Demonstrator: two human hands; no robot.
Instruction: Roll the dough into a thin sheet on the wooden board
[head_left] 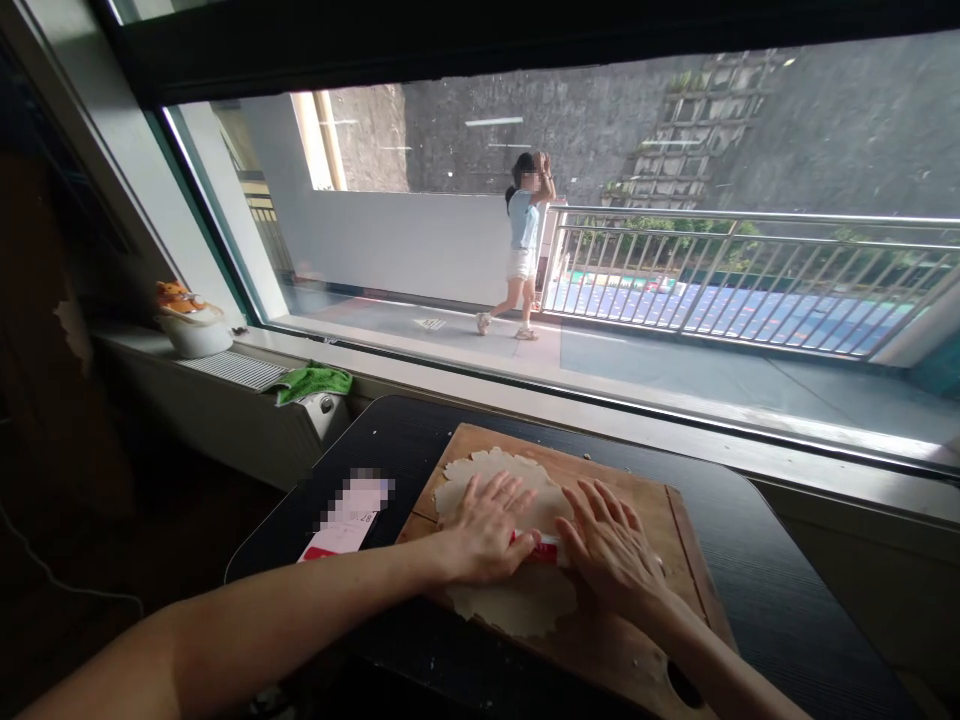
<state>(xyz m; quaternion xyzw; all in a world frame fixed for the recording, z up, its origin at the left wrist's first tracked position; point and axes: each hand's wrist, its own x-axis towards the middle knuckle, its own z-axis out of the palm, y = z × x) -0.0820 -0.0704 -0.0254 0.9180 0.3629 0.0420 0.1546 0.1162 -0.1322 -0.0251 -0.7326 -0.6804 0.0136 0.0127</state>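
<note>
A thin, ragged-edged sheet of pale dough (517, 605) lies on a wooden cutting board (637, 480). Across the dough is a white roller-like object with a red label (546, 551), mostly covered by my hands, so its exact kind is hidden. My left hand (486, 528) rests palm down over its left part, fingers stretched out above the dough. Over its right part lies my right hand (616, 548), also flat with fingers extended. Neither hand wraps round it.
The board stands on a dark table (787, 560) below a wide window. Left of the board lies a pink-and-white flat item (345, 525), partly blurred. A green cloth (315, 381) and a white container (199, 334) sit on the side ledge. Outside, a person (523, 240) walks past a railing.
</note>
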